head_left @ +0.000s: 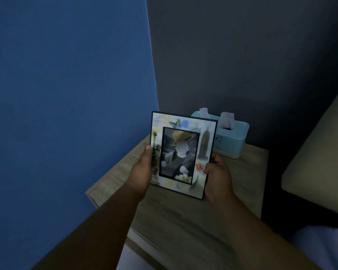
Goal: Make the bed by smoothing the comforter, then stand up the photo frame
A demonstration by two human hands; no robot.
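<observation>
Two hands are wrapped around a photo frame, which is held over a wooden nightstand with its front turned up toward the camera. The left hand is closed on the frame's left edge, with the thumb laid on the front of the decorated border and the fingers hidden behind. The right hand is closed on the lower right edge in the same way, its thumb pressed on the border near the bottom corner. The frame is tilted, its top leaning away from the viewer and slightly to the left. Its lower right corner is seen low against the nightstand top, but whether it touches the wood cannot be told. A thin dark rim runs around the frame, and a butterfly, a statue and a tall tower are printed on the pale border around a portrait photograph.

Just behind the frame, a light blue tissue box is set on the nightstand, with a white tissue sticking up out of its slot. A blue wall is seen to the left and a dark grey wall behind. A beige padded surface is visible at the right edge, and some white fabric below it.
</observation>
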